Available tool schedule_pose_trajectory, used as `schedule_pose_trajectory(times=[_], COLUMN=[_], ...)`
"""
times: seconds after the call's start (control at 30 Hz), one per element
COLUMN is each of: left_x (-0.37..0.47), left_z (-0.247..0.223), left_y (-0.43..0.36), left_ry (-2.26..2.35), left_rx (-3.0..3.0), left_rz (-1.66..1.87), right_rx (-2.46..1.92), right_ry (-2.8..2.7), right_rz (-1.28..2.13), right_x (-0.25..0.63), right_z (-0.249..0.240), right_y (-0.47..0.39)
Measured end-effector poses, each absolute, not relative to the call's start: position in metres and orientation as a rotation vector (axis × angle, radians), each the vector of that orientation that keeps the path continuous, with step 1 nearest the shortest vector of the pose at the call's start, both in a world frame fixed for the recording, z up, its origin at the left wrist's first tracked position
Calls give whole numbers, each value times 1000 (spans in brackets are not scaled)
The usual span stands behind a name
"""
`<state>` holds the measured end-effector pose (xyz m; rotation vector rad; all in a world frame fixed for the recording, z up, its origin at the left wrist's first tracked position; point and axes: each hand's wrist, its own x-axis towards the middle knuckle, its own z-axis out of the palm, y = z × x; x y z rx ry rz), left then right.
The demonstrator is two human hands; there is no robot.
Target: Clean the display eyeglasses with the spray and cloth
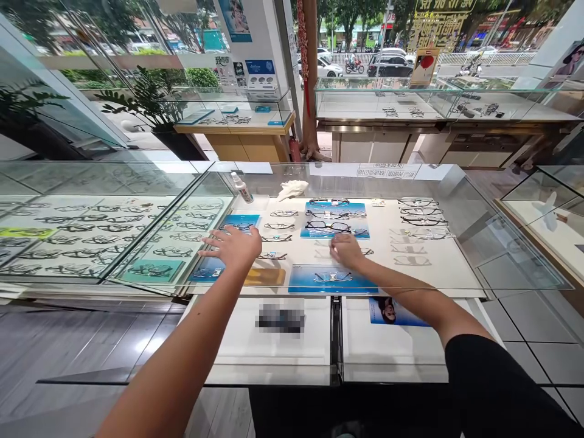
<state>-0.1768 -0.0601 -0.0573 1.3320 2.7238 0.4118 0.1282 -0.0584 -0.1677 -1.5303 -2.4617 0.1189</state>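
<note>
My left hand (233,246) lies flat with fingers spread over the white display surface (456,267) of an eyewear case, next to a blue card (239,222) and above a yellow pad (265,277). My right hand (347,249) is further right, fingers curled down onto a dark pair of glasses (367,251) whose end sticks out beside it. Just beyond lies a blue mat (335,213) with black-framed glasses (327,226). Another blue card with a clear frame (333,278) sits near the front edge.
More glasses (422,212) line the right side of the case. A spray bottle (241,187) and a white cloth (292,190) sit at the back. A glass case full of frames (91,237) adjoins on the left. Two white drawers (392,347) stand open below.
</note>
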Motion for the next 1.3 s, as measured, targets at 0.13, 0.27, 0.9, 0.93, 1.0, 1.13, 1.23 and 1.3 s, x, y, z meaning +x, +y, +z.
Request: schedule_pose_trajectory(times=[0.13, 0.27, 0.9, 0.93, 1.0, 1.13, 1.23, 1.3], left_x=[-177, -178, -185, -185, -182, -156, -118, -92], left_z=[-60, -63, -63, -62, -58, -41, -26, -17], left_y=[-59, -56, -46, -48, -53, -53, -41, -30], left_ry=[2729, 2735, 2665, 2651, 2586, 2081, 1613, 1434], left_rx=[1334, 1340, 1349, 1379, 1581, 2338, 2663, 2791], left_rz=[431, 431, 540, 577, 722, 851, 585, 432], right_rx=[-1425, -1314, -2408, -2480, -2567, -2581, -2567, -2569], right_ry=[-2745, -2923, -1455, -1406, -1340, -1286, -1289, -1292], right_rz=[334, 738, -249, -156, 20, 133, 134, 137], right_x=[115, 126, 431, 441, 453, 457, 455, 454], right_z=[-157, -126, -72, -76, -85, -95, -95, -94], right_y=[-121, -183, -189, -191, -194, -189, -188, -190])
